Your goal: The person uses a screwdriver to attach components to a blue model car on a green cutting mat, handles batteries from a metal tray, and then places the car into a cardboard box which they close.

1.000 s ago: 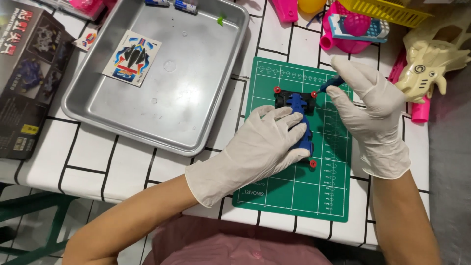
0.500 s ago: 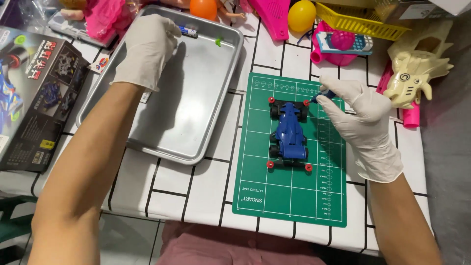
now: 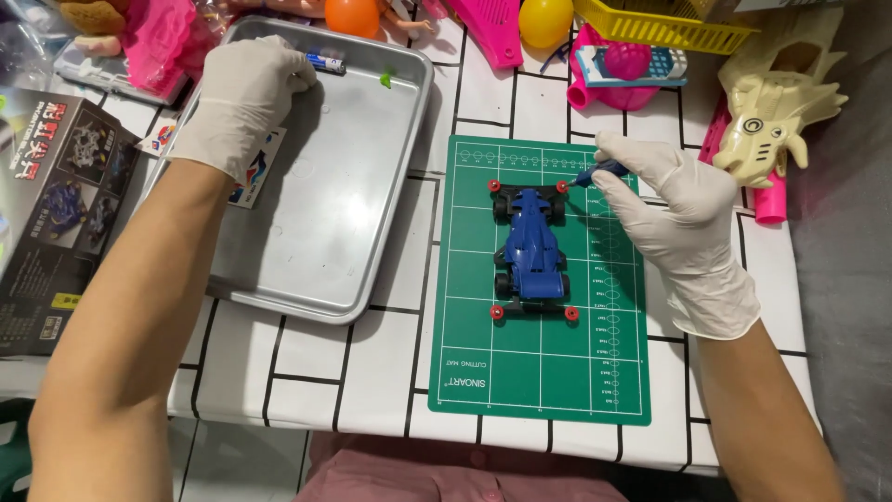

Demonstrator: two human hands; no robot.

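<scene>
My right hand (image 3: pixel 683 218), its grip clamped on a blue tool (image 3: pixel 595 174), sits beside the blue toy car (image 3: pixel 531 251), whose long axis runs toward me, while my left hand (image 3: pixel 243 98) reaches the battery (image 3: pixel 325 63), grip unclear.

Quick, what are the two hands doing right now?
Left hand: reaching into the metal tray, by the small battery; grip cannot be told.
Right hand: closed on a small blue tool, beside the blue toy car.

Blue toy race car (image 3: pixel 532 249) with red rollers sits upright, lengthwise on green cutting mat (image 3: pixel 544 372)
</scene>
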